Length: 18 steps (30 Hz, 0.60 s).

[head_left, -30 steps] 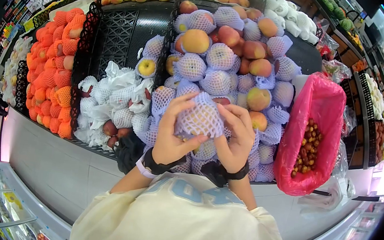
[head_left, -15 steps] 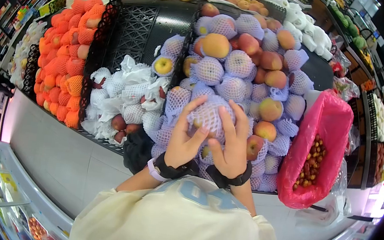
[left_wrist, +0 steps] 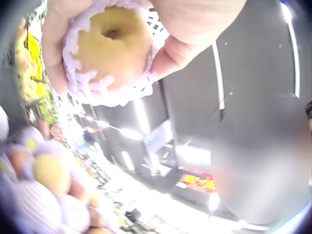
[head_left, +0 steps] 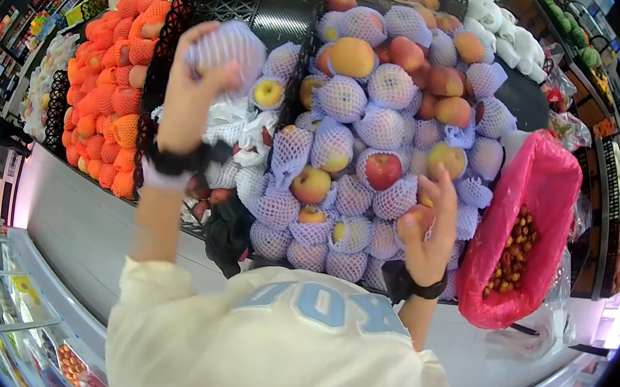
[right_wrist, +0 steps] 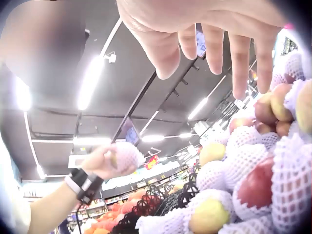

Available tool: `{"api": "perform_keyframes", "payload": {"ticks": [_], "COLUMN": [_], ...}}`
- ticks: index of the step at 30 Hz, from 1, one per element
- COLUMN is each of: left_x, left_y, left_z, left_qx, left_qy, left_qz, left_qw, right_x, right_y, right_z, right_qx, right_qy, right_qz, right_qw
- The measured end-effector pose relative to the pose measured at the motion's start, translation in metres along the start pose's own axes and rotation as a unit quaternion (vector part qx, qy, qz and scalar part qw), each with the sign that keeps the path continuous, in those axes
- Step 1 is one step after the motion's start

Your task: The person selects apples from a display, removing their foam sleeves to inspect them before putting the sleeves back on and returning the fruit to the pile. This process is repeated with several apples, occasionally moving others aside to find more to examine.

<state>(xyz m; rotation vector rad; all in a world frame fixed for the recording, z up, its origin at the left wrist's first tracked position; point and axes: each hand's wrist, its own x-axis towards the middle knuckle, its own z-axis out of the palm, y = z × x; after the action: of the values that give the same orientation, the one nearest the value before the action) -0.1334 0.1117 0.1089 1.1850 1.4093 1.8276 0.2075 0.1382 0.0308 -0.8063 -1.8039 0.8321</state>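
Observation:
My left hand [head_left: 190,97] grips a yellowish apple [left_wrist: 114,51] in a lilac foam net. It is raised over the white-wrapped fruit [head_left: 229,126] at the left, blurred in the head view. In the left wrist view the apple's dimpled end shows, with thumb and fingers around its sides. My right hand [head_left: 432,236] holds nothing; in the right wrist view its fingers [right_wrist: 240,63] are spread and fairly straight. It hovers over the right front of the pile of netted apples [head_left: 354,196]. A bare-topped red apple [head_left: 383,171] sits in that pile.
Orange-netted fruit [head_left: 109,91] fills the section at the far left, behind a black lattice divider [head_left: 162,59]. A pink-lined bin [head_left: 461,289] with small brown fruit stands at the right. Crumpled black plastic [head_left: 227,234] lies at the front edge. A person [head_left: 0,131] stands far left.
Both hands were together around the netted apple over the pile. My left hand has carried it up and left; my right hand has let go and moved right.

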Motion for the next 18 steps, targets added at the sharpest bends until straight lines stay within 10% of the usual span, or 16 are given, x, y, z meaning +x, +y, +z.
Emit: {"api": "perform_keyframes", "payload": {"ticks": [6, 12, 18], "left_x": [0.106, 0.115, 0.109], "left_y": [-0.148, -0.214, -0.234], "left_z": [-0.071, -0.07, -0.082], "left_qx": [0.471, 0.569, 0.557], "left_qy": [0.015, -0.025, -0.092], "left_qz": [0.192, 0.041, 0.068], "left_qw": [0.861, 0.821, 0.823], "right_x": [-0.021, -0.049, -0.077], "right_y": [0.02, 0.023, 0.044], "right_z": [-0.036, -0.051, -0.056], "right_qx": [-0.089, -0.146, -0.154], "right_qy": [0.092, 0.128, 0.132], "right_qz": [0.03, 0.058, 0.189], "right_qw": [0.991, 0.979, 0.961]}}
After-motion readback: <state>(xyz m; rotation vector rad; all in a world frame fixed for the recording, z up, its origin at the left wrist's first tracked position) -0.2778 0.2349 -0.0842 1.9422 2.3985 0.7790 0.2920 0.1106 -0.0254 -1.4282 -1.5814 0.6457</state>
